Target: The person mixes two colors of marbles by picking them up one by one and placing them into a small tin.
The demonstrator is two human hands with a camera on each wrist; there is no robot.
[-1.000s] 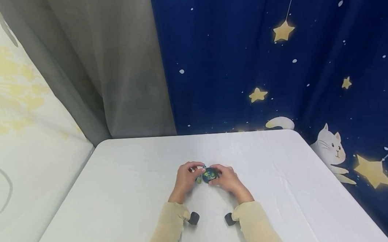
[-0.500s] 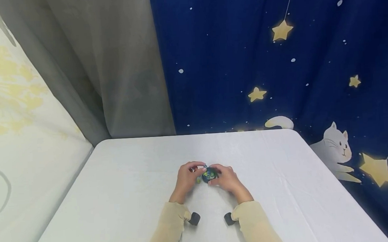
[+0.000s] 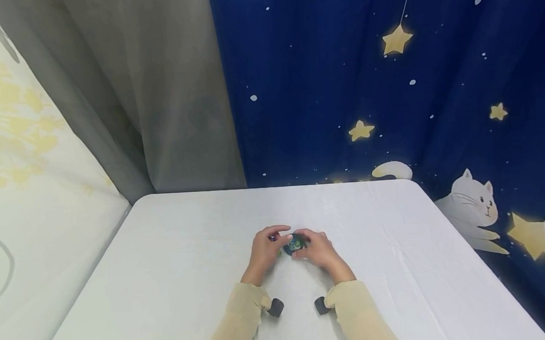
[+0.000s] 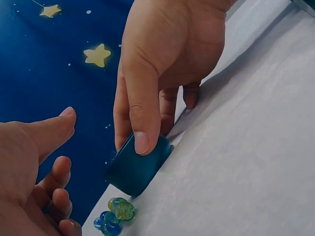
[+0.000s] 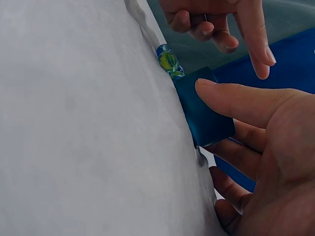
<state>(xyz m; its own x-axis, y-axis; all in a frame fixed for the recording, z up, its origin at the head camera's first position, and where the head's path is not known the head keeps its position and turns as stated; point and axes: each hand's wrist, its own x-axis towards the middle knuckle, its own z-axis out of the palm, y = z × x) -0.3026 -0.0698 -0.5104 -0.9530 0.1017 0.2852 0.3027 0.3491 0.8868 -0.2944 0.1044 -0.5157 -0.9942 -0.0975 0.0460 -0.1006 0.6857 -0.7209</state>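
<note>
In the head view my right hand (image 3: 320, 249) holds a small round teal-blue container (image 5: 202, 110), thumb on the near side and fingers on the far side. Blue and green pieces (image 3: 296, 243) show inside its mouth. My left hand (image 3: 265, 250) hovers at the container's left, thumb and forefinger straight and apart, with nothing visible between their tips. Its other fingers curl toward the palm; a small dark-bluish patch shows there, too unclear to name. Beside the container on the table lie glassy flower-shaped beads, one yellow-green (image 4: 123, 210) and one blue (image 4: 109, 224).
A white-covered table (image 3: 190, 277) spreads under both hands. A dark-blue star-patterned curtain (image 3: 305, 86) and a grey curtain (image 3: 180, 92) hang behind its far edge. A pale patterned cloth (image 3: 38, 203) stands at the left. Black wrist cameras (image 3: 275, 308) sit at both sleeves.
A small blue piece between my left thumb and forefinger is no longer there; those fingers have spread and moved slightly right over the container. My right hand keeps its grip on the container.
</note>
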